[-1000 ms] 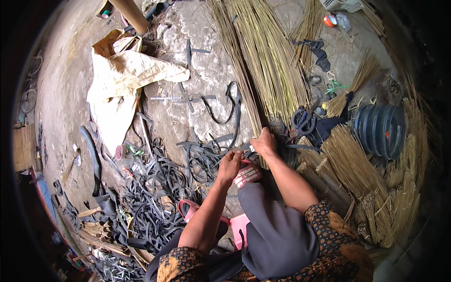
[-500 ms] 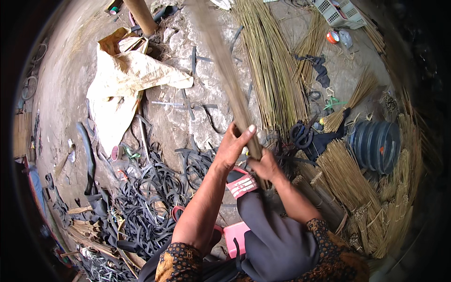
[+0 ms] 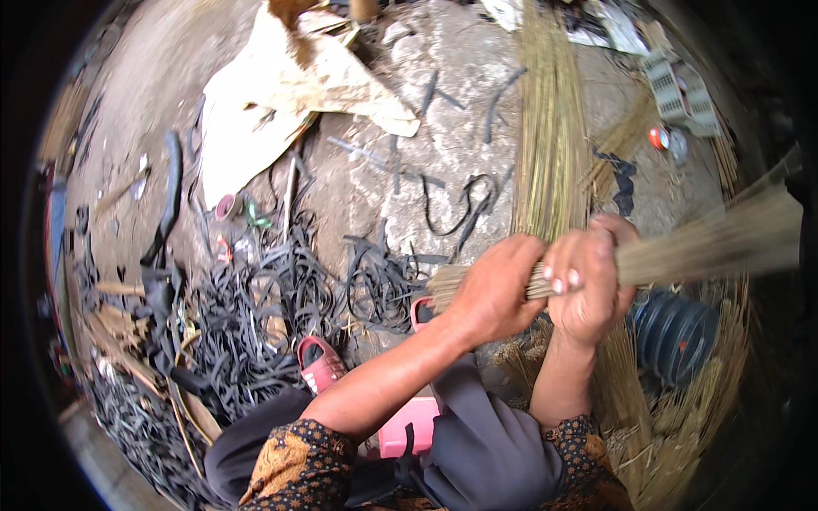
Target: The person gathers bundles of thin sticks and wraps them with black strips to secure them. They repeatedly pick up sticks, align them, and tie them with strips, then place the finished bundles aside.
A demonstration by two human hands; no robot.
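Clenched in the left hand [image 3: 494, 294] and right hand [image 3: 588, 285], a blurred bundle of tan broom straws [image 3: 707, 243] is held level above the floor; straws could slip if the fingers loosen.

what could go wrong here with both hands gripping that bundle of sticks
The bundle of sticks is blurred and fans wide toward the right, so loose sticks might slip out, since the left hand and right hand grip only its near end. Its far end could sweep into the black ribbed tube or the straw piles beside it. The black rubber strips lying tangled near the pink sandal could snag a foot.
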